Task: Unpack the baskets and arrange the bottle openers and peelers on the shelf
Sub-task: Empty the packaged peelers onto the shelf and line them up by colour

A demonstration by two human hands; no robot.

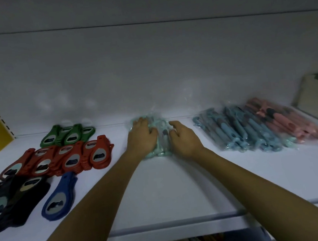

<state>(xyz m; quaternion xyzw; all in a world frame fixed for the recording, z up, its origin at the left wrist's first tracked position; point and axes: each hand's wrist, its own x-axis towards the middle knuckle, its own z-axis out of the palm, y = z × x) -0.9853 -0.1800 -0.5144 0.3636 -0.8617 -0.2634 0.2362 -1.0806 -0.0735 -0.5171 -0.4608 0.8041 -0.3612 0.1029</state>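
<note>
Mint peelers: we are seeing a wrapped bundle of mint peelers (161, 140) lying mid-shelf near the back wall, between both hands.
Left hand (142, 137): fingers (141, 122) lying spread on the bundle's left side, pressing, not clenched.
Right hand (184, 139): fingers (172, 131) curling loosely against its right edge.
Count: one mint bundle; blue peelers (241, 130) in about two bags; one bag of pink peelers (286, 122).
Openers: green openers (68, 134), red openers (62, 158), dark openers (7, 201), one blue opener (60, 196); stacks overlapping, so we cannot count them.
Shelf (163, 196): white, nothing blocking the hands.
</note>
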